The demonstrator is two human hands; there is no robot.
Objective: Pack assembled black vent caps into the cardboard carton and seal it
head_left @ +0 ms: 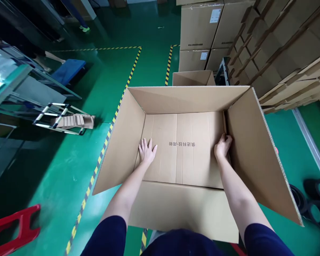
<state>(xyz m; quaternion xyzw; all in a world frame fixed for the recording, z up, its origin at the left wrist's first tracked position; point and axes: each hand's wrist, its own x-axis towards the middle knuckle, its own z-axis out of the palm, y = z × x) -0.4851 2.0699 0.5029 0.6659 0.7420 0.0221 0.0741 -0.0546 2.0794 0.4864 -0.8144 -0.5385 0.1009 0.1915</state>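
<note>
A large open cardboard box (186,101) is in front of me with its flaps spread outward. Inside it lies a flat cardboard sheet (162,128) with a line of dark printed characters, upside down from my side. My left hand (147,152) rests on the sheet's left edge, fingers spread, next to the box's left wall. At the opposite side my right hand (223,145) has its fingers curled closed around the sheet's right edge, close to the right wall. Its fingertips are partly hidden. What lies under the sheet is not visible.
Stacked cartons (200,28) stand behind the box, with a smaller open carton (193,78) before them. Flat cardboard is piled at right. A workbench (13,85), a wire rack (61,119) and a red stool (18,227) are at left. Someone's legs show at upper left.
</note>
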